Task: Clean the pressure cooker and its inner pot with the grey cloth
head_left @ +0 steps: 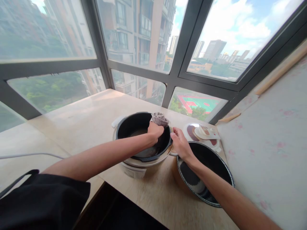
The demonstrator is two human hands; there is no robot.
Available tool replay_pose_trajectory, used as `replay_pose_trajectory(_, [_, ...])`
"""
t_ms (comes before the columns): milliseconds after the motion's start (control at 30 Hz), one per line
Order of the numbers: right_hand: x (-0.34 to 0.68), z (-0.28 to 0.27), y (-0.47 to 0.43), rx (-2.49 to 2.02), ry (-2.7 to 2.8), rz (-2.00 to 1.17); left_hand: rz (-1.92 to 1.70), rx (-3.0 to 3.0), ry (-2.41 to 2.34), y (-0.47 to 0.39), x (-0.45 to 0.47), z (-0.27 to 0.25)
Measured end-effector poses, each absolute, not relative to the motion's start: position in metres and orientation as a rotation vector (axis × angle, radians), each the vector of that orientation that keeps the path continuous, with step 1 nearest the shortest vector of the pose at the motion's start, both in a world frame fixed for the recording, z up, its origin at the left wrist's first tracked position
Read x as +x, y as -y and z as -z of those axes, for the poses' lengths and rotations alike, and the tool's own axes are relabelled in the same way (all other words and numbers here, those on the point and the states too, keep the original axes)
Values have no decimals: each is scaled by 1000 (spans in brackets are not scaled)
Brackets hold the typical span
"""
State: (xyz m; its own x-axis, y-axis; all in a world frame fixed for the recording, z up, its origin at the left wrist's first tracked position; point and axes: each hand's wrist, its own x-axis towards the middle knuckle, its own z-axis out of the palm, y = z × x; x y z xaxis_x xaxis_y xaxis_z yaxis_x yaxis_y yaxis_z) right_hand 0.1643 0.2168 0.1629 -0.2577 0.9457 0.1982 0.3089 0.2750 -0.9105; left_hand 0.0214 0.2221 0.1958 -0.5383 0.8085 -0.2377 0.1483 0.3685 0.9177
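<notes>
A white electric cooker (133, 172) with a dark round interior stands on the pale counter. My left hand (155, 131) is closed on a bunched grey-brown cloth (160, 118), pressing it at the far right of the cooker's inner rim. On the cooker's right side, my right hand (181, 144) grips the edge with its fingers bent round it. Below my right forearm stands a dark inner pot (192, 174) with a speckled rim, partly covered by the arm. Behind that pot lies the cooker lid (203, 132), white and brown with a handle.
The pale counter (83, 118) runs along grey-framed windows (141, 75). A floral-papered wall (271, 150) closes off the right side. At the left, a white cord (31, 155) crosses the counter. Near my body there is a dark opening (120, 210) below the counter edge.
</notes>
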Motion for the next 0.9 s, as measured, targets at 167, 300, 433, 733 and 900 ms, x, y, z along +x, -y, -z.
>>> replay_pose_trajectory(167, [167, -167, -216, -1147, 1771, -955, -961, 975, -1762, -205, 16, -206])
replay_pose_trajectory(300, [167, -168, -216, -1102, 1766, -944, -784, 1100, -1607, -188, 5, -216])
replay_pose_trajectory(433, [167, -167, -216, -1141, 1754, -910, -611, 1214, -1470, -173, -11, -224])
replay_pose_trajectory(733, [171, -168, -221, -1198, 1856, -820, -87, 1507, -1010, -170, -86, -236])
replay_pose_trajectory(900, [171, -177, -226, -1173, 1967, -883, 183, 1611, -1009, -174, -110, -245])
